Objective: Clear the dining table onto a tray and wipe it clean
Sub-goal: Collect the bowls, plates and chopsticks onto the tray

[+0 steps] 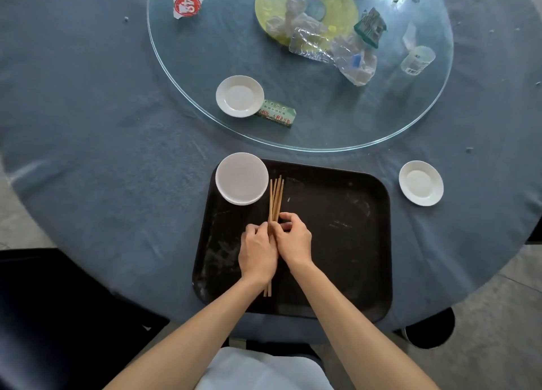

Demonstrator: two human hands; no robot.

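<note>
Tray [337, 243]: one, black, at the near edge of the table [102, 155], which has a blue cloth.
Bowls [242, 178]: I count two white ones stacked on the tray's far left corner.
Chopsticks [275, 197]: one bundle, about five sticks as far as I can tell, lying near-to-far on the tray just right of the bowls.
Saucers: two white. One [240, 95] on the near left of the glass turntable [410, 131], one [421, 183] on the cloth right of the tray.
Green packet [277, 115]: one, touching the turntable saucer on its right.
Plastic cup [418, 59]: one, clear, far right on the glass.
Crumpled clear plastic [337, 49]: one heap mid-glass.
Red-and-white scrap [187, 6]: one, far left on the glass.

Left hand [258, 254]: curled closed around the bundle's middle, over the tray.
Right hand [291, 237]: fingers bent, pinching the same sticks from the right, touching the left hand.
</note>
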